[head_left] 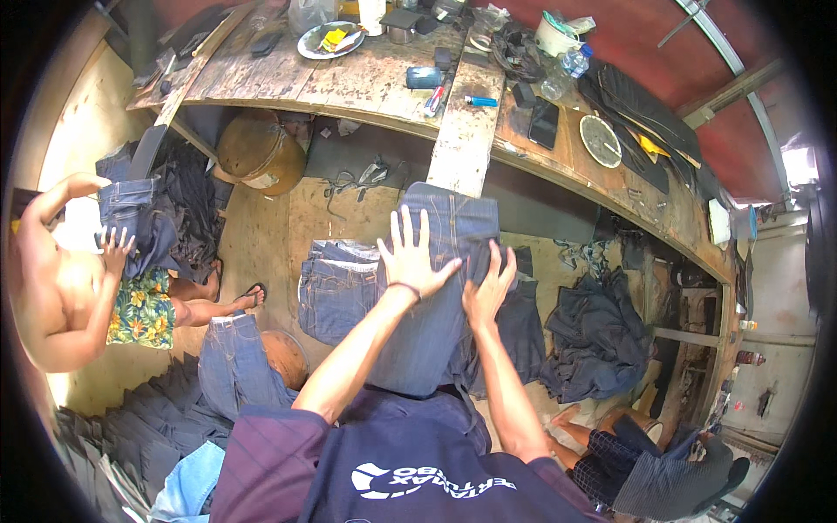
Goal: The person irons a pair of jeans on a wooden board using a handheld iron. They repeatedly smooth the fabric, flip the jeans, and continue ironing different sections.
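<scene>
A pair of dark blue jeans point(418, 336) lies stretched in front of me, its far end over a narrow board point(459, 148) that juts from the workbench. My left hand point(417, 266) rests flat on the denim with its fingers spread; a dark band circles the wrist. At the right edge of the jeans is my right hand point(490, 292), fingers apart and slightly bent, touching a darker fold of cloth. The near end of the jeans reaches my lap. Folded jeans point(336, 292) lie on the floor left of my hands.
The wooden workbench point(375, 83) curves across the far side, with a plate point(330, 40), a phone point(543, 122) and a blue lighter point(480, 101). Dark garments are heaped point(597, 331) on the right. One person point(65, 279) handles jeans at left; another point(602, 453) sits lower right.
</scene>
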